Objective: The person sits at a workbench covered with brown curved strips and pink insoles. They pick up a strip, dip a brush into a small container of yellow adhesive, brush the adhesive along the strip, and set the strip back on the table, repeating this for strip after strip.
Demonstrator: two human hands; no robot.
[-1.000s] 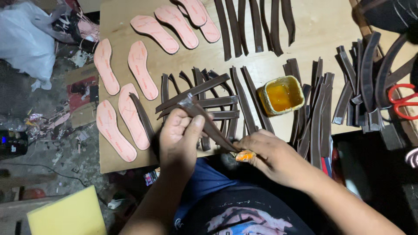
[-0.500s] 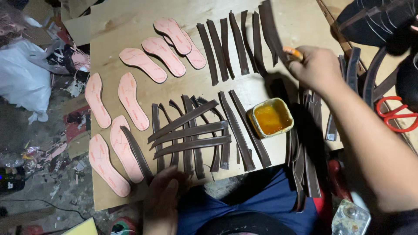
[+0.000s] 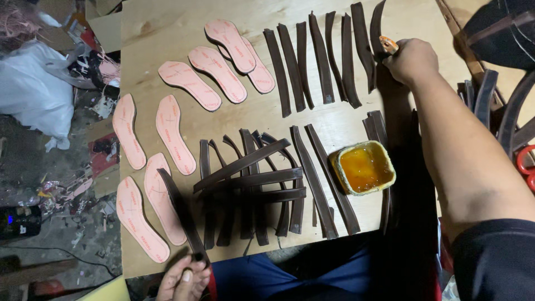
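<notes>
While the right hand [image 3: 413, 60] reaches to the upper right of the frame, fist closed on a small orange-tipped brush [image 3: 388, 43], the left hand [image 3: 184, 278] pinches the near end of a dark brown strap [image 3: 181, 214] (long, flat, matte), which runs up-left from the bottom edge across the wooden board [image 3: 167, 33].

A pale wooden board [image 3: 334, 120] serves as the work surface. Pink insoles [image 3: 217, 73] are spread over its left and upper part. Dark brown strips [image 3: 320, 58] are laid in a row along the top, and more strips [image 3: 251, 181] are piled crosswise near the front edge. A yellow glue tub [image 3: 363, 167] is set just beside them.
</notes>
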